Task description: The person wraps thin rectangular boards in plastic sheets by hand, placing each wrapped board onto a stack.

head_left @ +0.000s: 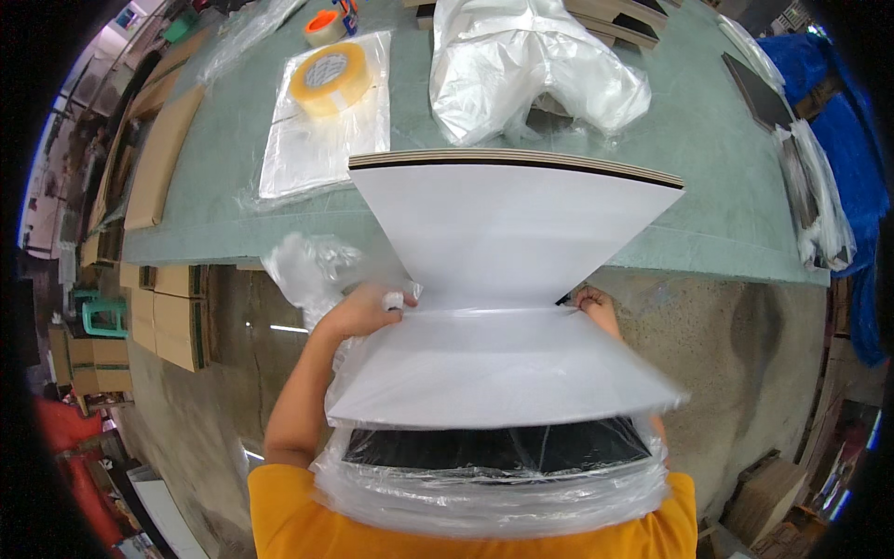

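Observation:
A stack of white-faced boards (pixel 512 219) with dark and light layered edges stands tilted before me, its far edge above the table's near side. Its lower part sits inside a clear plastic bag (pixel 503 373), whose mouth crosses the boards between my hands. At the left end of that mouth, my left hand (pixel 365 310) pinches the film; a white wrap is round one of its digits. My right hand (pixel 596 306) grips the film at the other end, its fingertips partly hidden. Loose film (pixel 312 270) bunches beside the left hand. Close to my body lies a dark panel (pixel 494 447) under crumpled clear plastic.
On the green table (pixel 708 205) are a clear tape roll (pixel 331 79) upon flat plastic sleeves (pixel 326 158), an orange-cored tape roll (pixel 324 28) and a plastic-covered bundle (pixel 540 70). Cardboard (pixel 163 168) lies along the left, a dark panel (pixel 754 90) at right. Cartons (pixel 172 317) stand below left.

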Motion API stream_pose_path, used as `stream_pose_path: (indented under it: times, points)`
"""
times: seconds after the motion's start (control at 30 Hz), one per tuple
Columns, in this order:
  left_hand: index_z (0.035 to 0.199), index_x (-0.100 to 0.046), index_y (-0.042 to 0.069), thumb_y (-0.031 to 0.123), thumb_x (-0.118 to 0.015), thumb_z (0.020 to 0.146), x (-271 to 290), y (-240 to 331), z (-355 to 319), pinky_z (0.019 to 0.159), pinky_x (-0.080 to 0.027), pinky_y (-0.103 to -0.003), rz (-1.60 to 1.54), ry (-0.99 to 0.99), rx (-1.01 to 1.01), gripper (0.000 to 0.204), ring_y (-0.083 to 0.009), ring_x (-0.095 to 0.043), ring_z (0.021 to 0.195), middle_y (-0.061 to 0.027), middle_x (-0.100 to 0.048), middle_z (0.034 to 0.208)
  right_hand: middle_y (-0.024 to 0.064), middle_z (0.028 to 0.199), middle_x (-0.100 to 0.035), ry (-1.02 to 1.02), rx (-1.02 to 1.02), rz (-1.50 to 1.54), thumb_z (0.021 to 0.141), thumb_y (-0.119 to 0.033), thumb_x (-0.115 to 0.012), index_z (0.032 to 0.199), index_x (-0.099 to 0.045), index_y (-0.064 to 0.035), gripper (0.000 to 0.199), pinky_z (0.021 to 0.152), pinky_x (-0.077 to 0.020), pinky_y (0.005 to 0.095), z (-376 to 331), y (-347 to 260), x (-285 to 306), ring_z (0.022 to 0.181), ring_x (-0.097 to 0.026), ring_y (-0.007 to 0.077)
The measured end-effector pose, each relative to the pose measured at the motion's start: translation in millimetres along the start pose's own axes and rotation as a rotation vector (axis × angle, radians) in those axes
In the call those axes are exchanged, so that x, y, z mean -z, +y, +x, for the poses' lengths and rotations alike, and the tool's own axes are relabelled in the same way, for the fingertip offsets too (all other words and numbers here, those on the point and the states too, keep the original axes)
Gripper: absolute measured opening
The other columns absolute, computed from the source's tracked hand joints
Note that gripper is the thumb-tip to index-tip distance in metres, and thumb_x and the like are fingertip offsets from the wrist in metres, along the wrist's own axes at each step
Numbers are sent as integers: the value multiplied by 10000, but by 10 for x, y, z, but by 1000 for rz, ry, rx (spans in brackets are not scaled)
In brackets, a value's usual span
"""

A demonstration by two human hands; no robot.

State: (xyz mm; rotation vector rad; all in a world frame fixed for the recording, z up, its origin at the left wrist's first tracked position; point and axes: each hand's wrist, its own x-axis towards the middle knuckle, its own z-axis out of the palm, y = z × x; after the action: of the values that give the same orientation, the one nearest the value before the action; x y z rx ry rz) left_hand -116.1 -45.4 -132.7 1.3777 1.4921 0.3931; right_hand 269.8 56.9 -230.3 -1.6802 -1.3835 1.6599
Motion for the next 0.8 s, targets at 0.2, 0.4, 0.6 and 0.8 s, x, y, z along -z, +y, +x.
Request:
stream_pose_path:
  times: [0.2,0.4,0.6,0.8]
  points:
    - [879,-591,28,164,-601,709,123,212,-33,633,-429,-271,-412,-79,236,218,-165,-518,667,-48,-551,790,17,545,-428,44,119,-5,627,-16,-359,606,-485,-24,128,475,-296,227,-75,-166,-22,519,-378,99]
    - [960,-553,57,265,-627,753,-70,56,38,542,-393,-221,153,-143,-206,303,-95,-487,608,-55,-567,815,13,546,-418,203,246,152,630,-2,-354,601,-471,-23,122,485,-300,222,-114,-263,-14,531,-383,91]
    - [1126,-439,42,224,-678,701,35,-183,187,796,-373,-279,-531,-278,352,520,-159,-479,907,-94,-546,934,20,550,-436,136,236,88,630,5,-358,605,-488,-14,134,493,-320,240,76,79,-35,528,-393,106]
    - [1194,-403,12,251,-665,698,-572,-785,572,880,-357,-323,-371,296,177,610,-217,-458,1035,-122,-498,1104,70,627,-547,160,170,-362,672,-24,-417,748,-562,8,167,560,-401,273,165,185,-244,594,-498,146]
